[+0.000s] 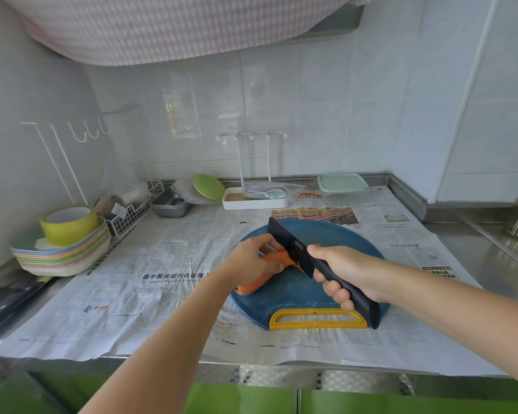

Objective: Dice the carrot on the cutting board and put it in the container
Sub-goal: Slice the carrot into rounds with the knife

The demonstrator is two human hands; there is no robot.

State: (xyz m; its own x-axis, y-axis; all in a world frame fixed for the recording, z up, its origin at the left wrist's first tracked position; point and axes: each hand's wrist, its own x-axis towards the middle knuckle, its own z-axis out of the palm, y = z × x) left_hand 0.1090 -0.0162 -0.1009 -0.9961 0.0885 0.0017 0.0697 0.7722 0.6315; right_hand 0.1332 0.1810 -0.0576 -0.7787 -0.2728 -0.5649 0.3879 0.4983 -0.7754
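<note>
An orange carrot (253, 285) lies on a round blue cutting board (335, 234) with a yellow handle. My left hand (251, 261) holds the carrot down, fingers curled over its far part. My right hand (346, 271) grips the black handle of a black knife (287, 242). The blade stands across the carrot just right of my left fingers. A clear container with a pale green lid (342, 184) sits at the back right of the counter. The carrot's far end is hidden behind the blade and my hand.
Newspaper (162, 282) covers the steel counter. A stack of pastel plates with a yellow-green cup (69, 224) stands at the left. A white wire basket (132, 215), grey trays (171, 204) and a white rack (253, 201) line the back wall.
</note>
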